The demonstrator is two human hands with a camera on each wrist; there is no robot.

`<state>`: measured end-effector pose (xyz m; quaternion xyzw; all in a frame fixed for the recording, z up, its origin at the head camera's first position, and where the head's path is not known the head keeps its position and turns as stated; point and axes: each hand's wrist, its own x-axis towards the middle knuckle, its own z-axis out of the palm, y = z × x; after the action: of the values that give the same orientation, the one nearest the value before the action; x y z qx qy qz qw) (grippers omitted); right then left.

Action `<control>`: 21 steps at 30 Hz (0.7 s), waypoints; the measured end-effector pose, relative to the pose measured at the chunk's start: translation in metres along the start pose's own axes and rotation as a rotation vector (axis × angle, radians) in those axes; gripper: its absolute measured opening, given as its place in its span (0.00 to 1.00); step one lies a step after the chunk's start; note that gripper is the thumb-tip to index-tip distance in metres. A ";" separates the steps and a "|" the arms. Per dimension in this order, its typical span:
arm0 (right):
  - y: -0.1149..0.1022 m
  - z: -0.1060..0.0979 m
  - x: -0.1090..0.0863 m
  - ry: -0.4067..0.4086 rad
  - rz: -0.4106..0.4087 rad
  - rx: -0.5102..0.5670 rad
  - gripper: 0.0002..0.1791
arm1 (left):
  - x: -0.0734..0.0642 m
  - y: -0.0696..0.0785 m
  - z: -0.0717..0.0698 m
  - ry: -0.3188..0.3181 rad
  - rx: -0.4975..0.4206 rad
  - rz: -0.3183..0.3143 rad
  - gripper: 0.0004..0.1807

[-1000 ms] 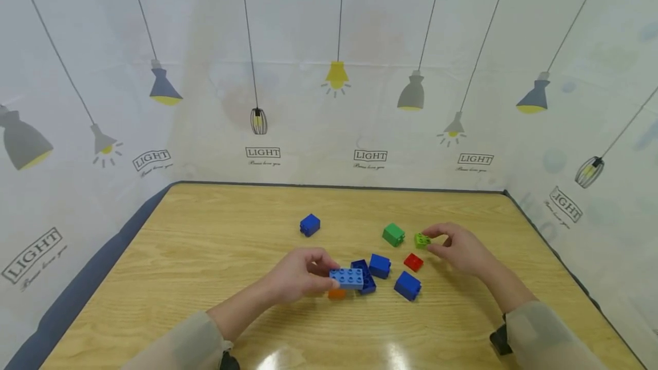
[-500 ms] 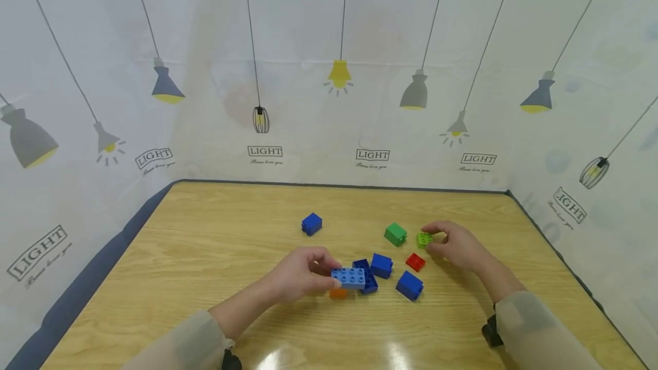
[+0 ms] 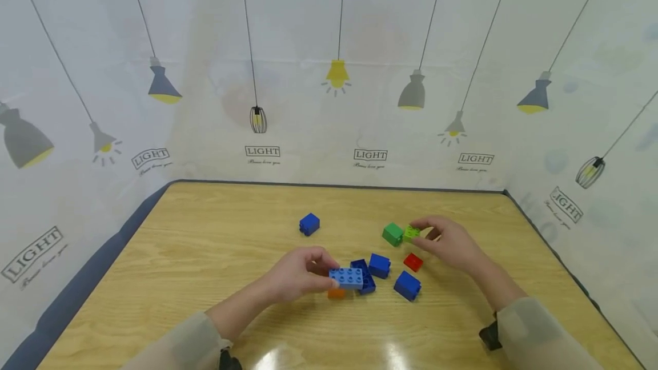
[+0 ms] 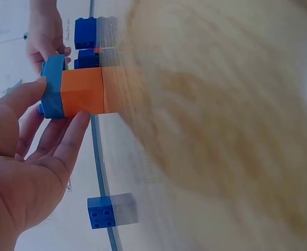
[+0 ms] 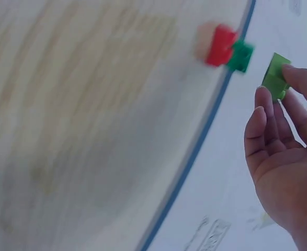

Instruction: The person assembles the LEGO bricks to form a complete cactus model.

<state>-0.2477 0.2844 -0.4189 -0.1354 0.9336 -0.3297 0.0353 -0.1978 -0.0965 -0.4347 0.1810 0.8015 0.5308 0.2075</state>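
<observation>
My left hand (image 3: 298, 276) grips a light blue toy brick (image 3: 346, 278) between thumb and fingers. In the left wrist view that brick sits on top of an orange brick (image 4: 82, 91), which stands on the table. My right hand (image 3: 452, 242) pinches a small lime green brick (image 5: 276, 77), lifted off the table in the right wrist view. A darker green brick (image 3: 393, 234) lies just left of it, and a flat red brick (image 3: 413, 262) lies nearer to me. Beside the light blue brick is a dark blue brick (image 3: 368, 281) showing its hollow underside, partly covered.
Two blue bricks, one upper (image 3: 379, 265) and one lower (image 3: 408, 285), lie right of the left hand. Another blue brick (image 3: 309, 224) lies farther back. The wooden table (image 3: 205, 233) ends at a patterned wall cover (image 3: 308, 130).
My right hand has picked up the lime green brick and carried it left, toward the darker green brick. The left hand keeps its grip in the same place.
</observation>
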 end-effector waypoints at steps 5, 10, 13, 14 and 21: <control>-0.030 0.010 -0.006 -0.022 -0.084 0.085 0.21 | 0.000 -0.001 0.000 0.006 -0.014 0.007 0.13; -0.057 0.025 -0.010 -0.092 -0.174 0.178 0.20 | 0.000 -0.001 0.000 0.013 -0.026 0.012 0.13; -0.071 0.034 -0.012 -0.114 -0.236 0.211 0.19 | 0.000 0.000 0.000 0.011 -0.035 0.014 0.14; -0.075 0.036 -0.013 -0.122 -0.250 0.224 0.19 | 0.000 0.000 0.000 0.011 -0.034 0.016 0.14; -0.093 0.052 -0.016 -0.169 -0.329 0.251 0.19 | 0.001 -0.002 0.000 0.005 -0.017 0.029 0.17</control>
<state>-0.2027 0.1882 -0.4016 -0.3076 0.8444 -0.4320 0.0759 -0.1983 -0.0969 -0.4372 0.1896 0.7947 0.5410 0.1995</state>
